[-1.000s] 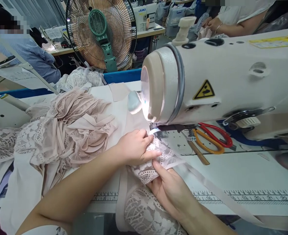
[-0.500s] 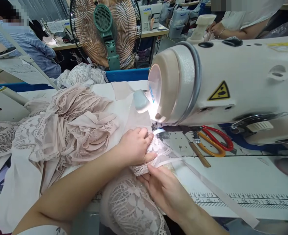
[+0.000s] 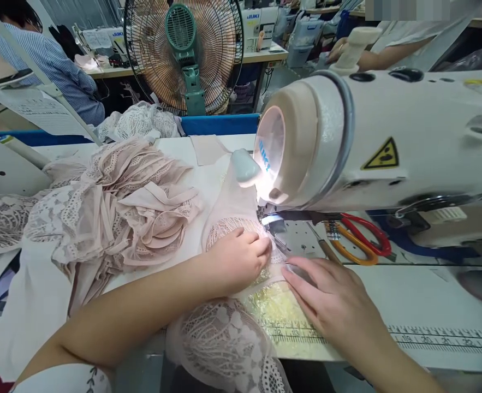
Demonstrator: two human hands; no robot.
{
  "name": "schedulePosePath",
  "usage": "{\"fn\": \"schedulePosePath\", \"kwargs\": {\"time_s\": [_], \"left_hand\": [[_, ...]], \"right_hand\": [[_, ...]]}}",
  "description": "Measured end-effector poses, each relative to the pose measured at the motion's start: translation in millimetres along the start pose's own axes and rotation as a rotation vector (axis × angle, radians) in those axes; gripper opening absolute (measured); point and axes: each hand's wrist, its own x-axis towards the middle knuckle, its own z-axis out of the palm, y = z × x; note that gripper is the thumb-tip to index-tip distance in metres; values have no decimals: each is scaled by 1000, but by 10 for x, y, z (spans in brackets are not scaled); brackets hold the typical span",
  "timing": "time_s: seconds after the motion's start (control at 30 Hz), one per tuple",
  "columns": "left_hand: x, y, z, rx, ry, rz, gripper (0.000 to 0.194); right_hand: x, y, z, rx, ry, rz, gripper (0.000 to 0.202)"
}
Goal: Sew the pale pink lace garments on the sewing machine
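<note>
A pale pink lace bra (image 3: pixel 228 226) lies under the sewing machine head (image 3: pixel 293 142), its upper mesh stretching back past the lit needle area. My left hand (image 3: pixel 241 262) presses on the lace just in front of the needle, fingers curled and bunched on the cloth. To its right, my right hand (image 3: pixel 334 295) pinches the bra's edge where a pale strip shows between thumb and fingers. Another lace cup (image 3: pixel 224 344) hangs over the table's front edge below my left wrist. The needle tip itself is too small to make out.
A heap of pink lace pieces (image 3: pixel 142 202) covers the table's left side. Scissors with red and orange handles (image 3: pixel 357 240) lie beneath the machine arm. A ruler tape (image 3: pixel 441 335) runs along the front edge. Behind stand a large fan (image 3: pixel 183 54) and two people at work.
My right hand has moved right and up from under the lace to its edge near the needle. The lace now lies flatter, and the long trailing strip no longer shows on the right.
</note>
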Motion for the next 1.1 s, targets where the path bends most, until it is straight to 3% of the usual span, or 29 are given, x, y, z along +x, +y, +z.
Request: {"fn": "schedulePosePath", "kwargs": {"time_s": [0.3, 0.6, 0.77, 0.97, 1.03, 1.1], "left_hand": [[4, -102, 4, 22, 67, -22, 29], [16, -131, -52, -202, 91, 68, 21], [34, -161, -1, -173, 102, 53, 23], [34, -219, 50, -155, 162, 55, 27], [38, -252, 65, -134, 201, 80, 31], [56, -289, 87, -115, 225, 103, 35]], "right_hand": [[64, -122, -28, 41, 12, -1, 26], [138, -176, 56, -32, 13, 39, 24], [106, -206, -100, 178, -34, 58, 22], [-336, -89, -529, 667, -421, 174, 17], [-613, 23, -606, 778, -506, 293, 20], [-931, 156, -638, 869, -501, 539, 26]]}}
